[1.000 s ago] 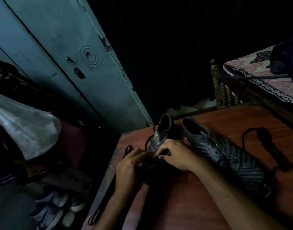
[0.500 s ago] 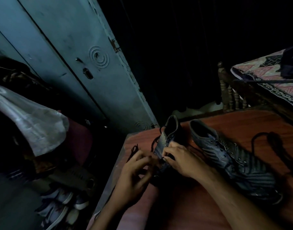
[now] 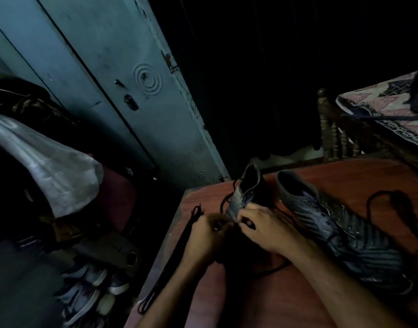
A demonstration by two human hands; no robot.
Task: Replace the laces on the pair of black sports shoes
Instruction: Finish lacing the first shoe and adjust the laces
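The shoe (image 3: 244, 197) is dim; both hands' grips, left hand (image 3: 206, 235) and right hand (image 3: 266, 229), pinch its lace (image 3: 227, 200). The lace could miss a hole.

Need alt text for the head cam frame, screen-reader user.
Two bare hands, left hand and right hand, work a thin black lace at the eyelets of a black striped sports shoe on a reddish wooden table. Its matching black shoe lies beside it; the room is dim.
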